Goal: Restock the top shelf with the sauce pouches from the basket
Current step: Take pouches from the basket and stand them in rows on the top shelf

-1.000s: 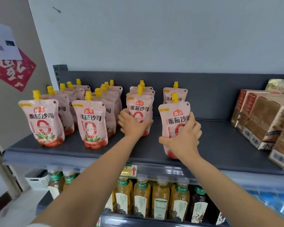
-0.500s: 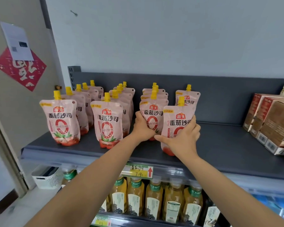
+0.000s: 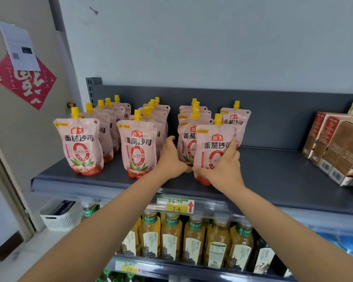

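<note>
Hands at centre frame, over the top shelf (image 3: 283, 176). My right hand (image 3: 222, 169) grasps the front pouch (image 3: 210, 147) low on its right side, fingers curled onto its face; it stands upright near the shelf's front edge. My left hand (image 3: 170, 159) cups the left edge of the neighbouring pouch (image 3: 186, 139) just behind.

Bare stretch of top shelf (image 3: 273, 171) lying open between rightmost pouches (image 3: 214, 144) and boxes (image 3: 338, 149), pouch rows (image 3: 137, 143) crowding leftward.
</note>
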Demonstrator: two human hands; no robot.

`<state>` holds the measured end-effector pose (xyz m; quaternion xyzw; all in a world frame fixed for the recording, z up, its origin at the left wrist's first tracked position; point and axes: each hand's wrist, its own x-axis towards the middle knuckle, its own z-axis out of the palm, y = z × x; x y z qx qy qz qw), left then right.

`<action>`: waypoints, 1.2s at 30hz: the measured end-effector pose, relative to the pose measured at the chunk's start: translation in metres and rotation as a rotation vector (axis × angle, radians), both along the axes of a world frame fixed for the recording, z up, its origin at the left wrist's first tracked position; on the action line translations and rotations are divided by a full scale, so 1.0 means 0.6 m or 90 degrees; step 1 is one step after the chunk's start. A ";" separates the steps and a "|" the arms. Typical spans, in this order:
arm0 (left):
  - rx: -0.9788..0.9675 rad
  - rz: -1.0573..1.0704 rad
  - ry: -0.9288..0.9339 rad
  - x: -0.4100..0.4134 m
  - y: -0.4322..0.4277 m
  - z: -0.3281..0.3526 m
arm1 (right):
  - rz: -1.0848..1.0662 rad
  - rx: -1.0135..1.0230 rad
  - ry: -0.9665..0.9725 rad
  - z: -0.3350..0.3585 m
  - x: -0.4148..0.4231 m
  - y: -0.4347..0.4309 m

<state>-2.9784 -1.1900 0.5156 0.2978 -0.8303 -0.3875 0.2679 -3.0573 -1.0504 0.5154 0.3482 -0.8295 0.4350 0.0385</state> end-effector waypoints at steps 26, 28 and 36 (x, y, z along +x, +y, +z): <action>-0.639 -0.135 0.082 0.019 0.270 -0.071 | -0.167 -0.038 0.339 -0.041 -0.032 0.293; -0.658 -0.208 0.081 -0.008 0.335 -0.103 | -0.187 -0.016 0.312 -0.076 -0.043 0.374; -0.569 -0.392 -0.180 -0.086 0.530 -0.340 | -0.217 0.282 -0.028 -0.313 -0.090 0.598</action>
